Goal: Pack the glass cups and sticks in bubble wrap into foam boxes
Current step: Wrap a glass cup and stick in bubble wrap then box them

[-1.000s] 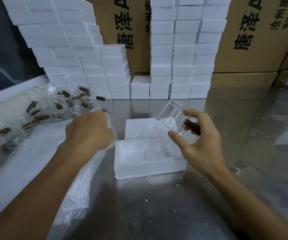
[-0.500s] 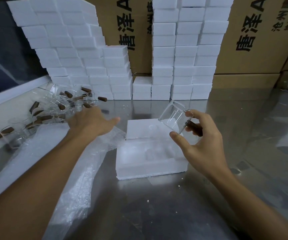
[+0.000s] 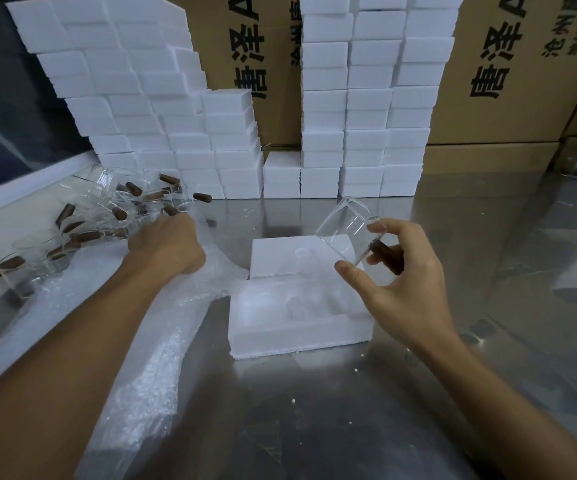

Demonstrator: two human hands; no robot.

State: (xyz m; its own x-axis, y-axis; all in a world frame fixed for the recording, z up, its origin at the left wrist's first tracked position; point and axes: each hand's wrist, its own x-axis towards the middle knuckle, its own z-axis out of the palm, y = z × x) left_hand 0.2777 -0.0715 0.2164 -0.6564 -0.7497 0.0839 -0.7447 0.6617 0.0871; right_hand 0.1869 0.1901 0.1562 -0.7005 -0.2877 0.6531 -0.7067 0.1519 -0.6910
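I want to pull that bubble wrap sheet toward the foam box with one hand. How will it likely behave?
The bubble wrap looks thin and crumpled where the left hand rests on it, so it is probably floppy and will bunch up when dragged. It seems very light. Its far edge lies close to the loose glass cups, so a pull might disturb them.

A: What's the tally on the desk (image 3: 349,427)?

B: Two hands: the left hand (image 3: 167,245) and the right hand (image 3: 401,282). One open foam box (image 3: 297,320), its one lid (image 3: 280,254) just behind it.

A: Cups?

B: One glass cup (image 3: 346,233) above the open foam box, one brown stick (image 3: 386,254) with it. Left of the box, a heap of cups (image 3: 107,202) and sticks (image 3: 131,188), too jumbled to count exactly; roughly a dozen sticks show.

A: Wrap?

B: One sheet of bubble wrap (image 3: 148,358), left of the box. Behind it, stacked foam boxes (image 3: 366,98) in dozens, and at least two cardboard cartons (image 3: 505,64).
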